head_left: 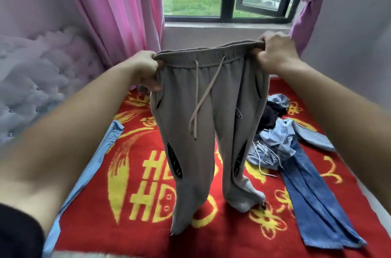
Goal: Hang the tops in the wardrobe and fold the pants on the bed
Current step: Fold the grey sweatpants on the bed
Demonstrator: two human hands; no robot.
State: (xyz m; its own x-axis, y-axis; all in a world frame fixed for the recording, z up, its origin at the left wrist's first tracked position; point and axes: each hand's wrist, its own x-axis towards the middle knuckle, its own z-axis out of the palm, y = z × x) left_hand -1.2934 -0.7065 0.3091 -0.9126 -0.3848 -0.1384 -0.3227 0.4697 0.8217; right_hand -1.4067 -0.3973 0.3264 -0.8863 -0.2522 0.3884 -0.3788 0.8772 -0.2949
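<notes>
**While Held Up, Pants (pixel 186 131) Hang Over the Bed (pixel 228 234)**

As the left hand (pixel 146 67) and right hand (pixel 275 52) each curl their fingers tight round one end of the waistband (pixel 211 54), the grey pants hang spread, cuffs touching the bed. Jeans (pixel 313 194) lie to the right.

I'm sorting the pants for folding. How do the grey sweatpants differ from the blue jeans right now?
The grey sweatpants are held up by the waistband, with the left hand and right hand gripping its ends; the blue jeans lie untouched on the red blanket. The sweatpants' legs hang apart, cuffs crumpling on the blanket; the jeans' legs lie flat, side by side. Neither is folded yet.
</notes>
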